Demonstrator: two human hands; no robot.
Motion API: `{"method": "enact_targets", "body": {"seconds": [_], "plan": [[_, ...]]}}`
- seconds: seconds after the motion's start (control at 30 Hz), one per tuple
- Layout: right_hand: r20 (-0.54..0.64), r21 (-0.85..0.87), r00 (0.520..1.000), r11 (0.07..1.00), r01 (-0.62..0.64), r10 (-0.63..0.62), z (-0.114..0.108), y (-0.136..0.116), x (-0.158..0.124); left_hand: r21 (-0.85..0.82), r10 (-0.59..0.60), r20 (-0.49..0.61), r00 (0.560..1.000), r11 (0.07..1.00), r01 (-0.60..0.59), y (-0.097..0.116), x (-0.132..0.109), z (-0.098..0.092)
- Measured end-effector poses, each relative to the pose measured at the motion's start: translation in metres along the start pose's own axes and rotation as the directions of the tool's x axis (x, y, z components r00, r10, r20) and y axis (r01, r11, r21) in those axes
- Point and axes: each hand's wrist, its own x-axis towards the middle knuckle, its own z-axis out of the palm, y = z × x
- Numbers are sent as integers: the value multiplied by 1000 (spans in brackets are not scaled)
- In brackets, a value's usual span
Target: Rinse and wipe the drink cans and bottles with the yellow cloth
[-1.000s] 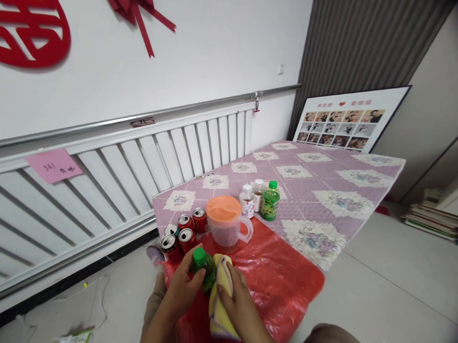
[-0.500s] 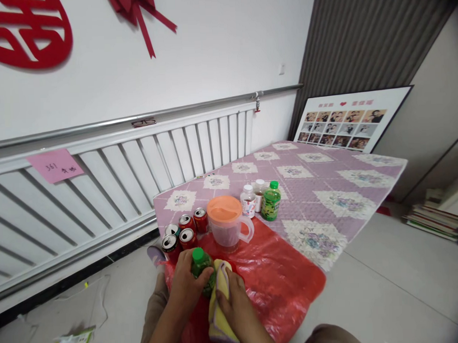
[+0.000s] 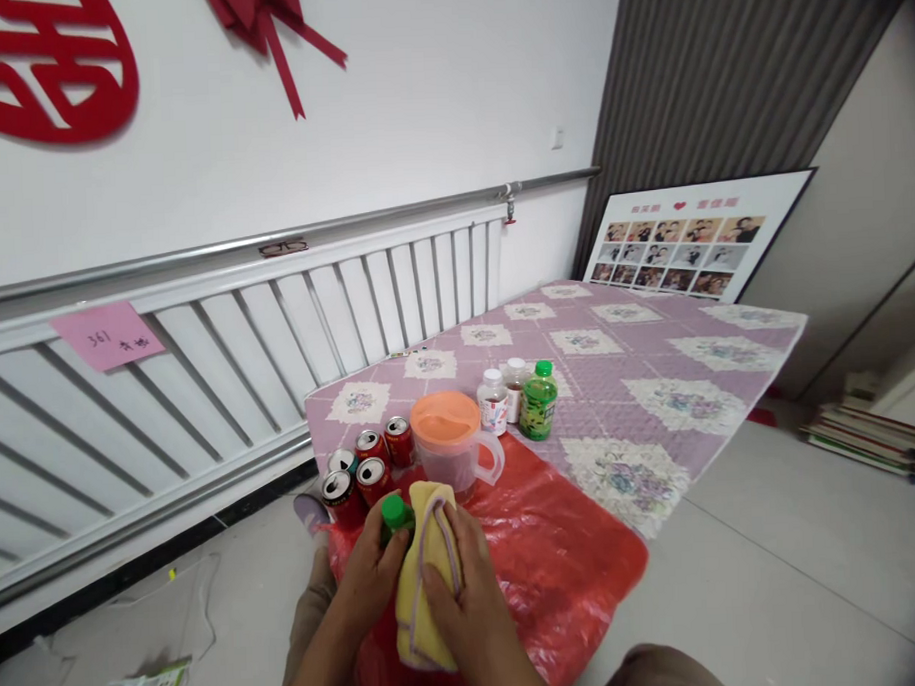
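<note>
Head view: left hand (image 3: pixel 366 568) grips green-capped bottle (image 3: pixel 394 513); right hand (image 3: pixel 470 598) clutches yellow cloth (image 3: pixel 415 595)

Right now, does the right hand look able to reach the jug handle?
Probably yes: nothing seems to stand between the right hand and the jug handle, but that hand holds a yellow cloth.
</note>
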Motion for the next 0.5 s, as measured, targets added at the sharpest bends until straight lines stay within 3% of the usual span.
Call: {"method": "enact_targets", "body": {"seconds": [0.3,0.5], "plan": [[97,-120,972,972,-201,213,23,59,-8,67,-39,-76,996,997,44,2,2,1],[77,-67,985,987,-149,154,12,33,-11,127,-64,-168,984,988,86,8,2,4]]}}
